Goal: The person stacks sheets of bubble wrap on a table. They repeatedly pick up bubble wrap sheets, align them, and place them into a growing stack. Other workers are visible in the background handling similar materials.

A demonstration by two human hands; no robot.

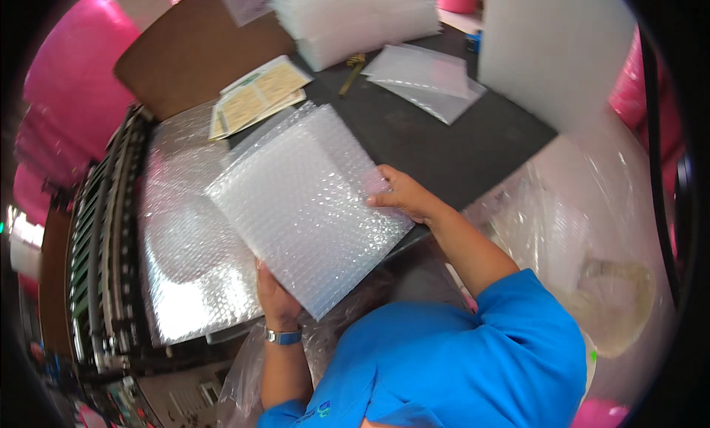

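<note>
A square bubble-wrap bag point(307, 206) lies tilted in front of me over the edge of a dark table point(444, 147). My left hand point(275, 299) grips its near lower edge from beneath; a watch sits on that wrist. My right hand point(399, 195) holds the bag's right edge, thumb on top. Under and left of the bag a wide sheet of bubble wrap point(185, 243) spreads over a machine bed.
Sheets of yellow labels point(259, 95) lie on a brown board point(192, 51). A stack of bubble bags point(362, 18) and flat bags point(429, 77) sit farther back. A white board point(547, 43) stands right. Pink rolls point(74, 80) are left; a clear plastic sack point(592, 228) is right.
</note>
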